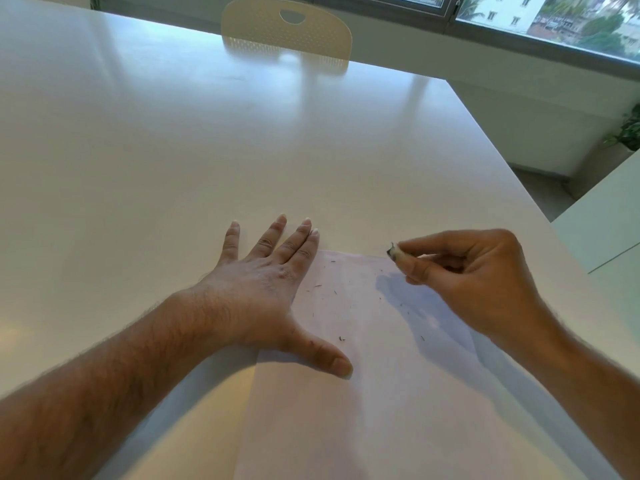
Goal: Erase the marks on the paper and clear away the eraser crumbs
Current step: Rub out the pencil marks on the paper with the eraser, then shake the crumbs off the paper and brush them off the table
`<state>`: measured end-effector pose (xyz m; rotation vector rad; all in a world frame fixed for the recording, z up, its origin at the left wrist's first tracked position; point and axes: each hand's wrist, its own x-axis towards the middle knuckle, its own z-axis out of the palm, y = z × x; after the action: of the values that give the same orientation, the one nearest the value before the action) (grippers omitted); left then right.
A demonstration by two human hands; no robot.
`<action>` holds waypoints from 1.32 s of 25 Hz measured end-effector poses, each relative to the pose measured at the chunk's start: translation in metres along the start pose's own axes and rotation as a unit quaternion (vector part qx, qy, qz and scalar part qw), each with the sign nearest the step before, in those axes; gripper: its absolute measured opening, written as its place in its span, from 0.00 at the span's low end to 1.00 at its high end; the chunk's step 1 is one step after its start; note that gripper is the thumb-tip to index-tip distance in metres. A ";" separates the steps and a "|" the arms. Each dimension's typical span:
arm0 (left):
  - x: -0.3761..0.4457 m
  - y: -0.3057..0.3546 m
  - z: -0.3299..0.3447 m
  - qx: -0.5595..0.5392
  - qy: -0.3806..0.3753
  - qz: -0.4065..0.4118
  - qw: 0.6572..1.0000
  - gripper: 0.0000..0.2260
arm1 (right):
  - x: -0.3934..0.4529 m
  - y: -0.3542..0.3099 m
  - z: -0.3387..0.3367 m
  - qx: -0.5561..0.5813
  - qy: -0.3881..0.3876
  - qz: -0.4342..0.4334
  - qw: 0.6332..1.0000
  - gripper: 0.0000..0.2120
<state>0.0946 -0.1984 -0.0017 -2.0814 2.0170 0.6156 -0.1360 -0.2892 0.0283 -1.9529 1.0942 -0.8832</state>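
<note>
A white sheet of paper (374, 393) lies on the table in front of me. Dark eraser crumbs (341, 338) are scattered over its upper half. My left hand (273, 289) lies flat with spread fingers on the paper's upper left corner, thumb pressing on the sheet. My right hand (474, 278) hovers over the paper's upper right corner and pinches a small eraser (393, 251) with a blackened tip between thumb and fingers. No pencil marks are plainly visible on the sheet.
The white table (207, 150) stretches far ahead and to the left. A cream perforated chair (287, 32) stands at its far edge. The table's right edge runs close past my right hand, with another white surface (602, 220) beyond it.
</note>
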 end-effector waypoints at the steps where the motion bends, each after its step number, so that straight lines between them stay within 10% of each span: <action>1: 0.000 0.000 0.000 0.000 0.000 0.000 1.000 0.71 | 0.002 -0.002 -0.001 0.055 -0.009 0.049 0.997 0.11; 10: 0.001 0.000 0.000 -0.010 0.014 0.004 1.000 0.71 | 0.006 -0.006 -0.012 0.321 -0.089 0.248 0.909 0.14; 16: -0.001 0.001 0.001 -0.019 0.017 0.002 1.000 0.70 | 0.030 0.016 -0.040 0.119 0.036 0.231 0.965 0.08; 33: -0.003 0.000 0.004 -0.029 0.052 0.016 0.998 0.70 | 0.028 0.031 -0.033 -0.202 0.149 0.135 0.959 0.13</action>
<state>0.0943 -0.1943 -0.0037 -2.1597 2.1167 0.5905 -0.1641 -0.3342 0.0253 -1.9559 1.7904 -0.8696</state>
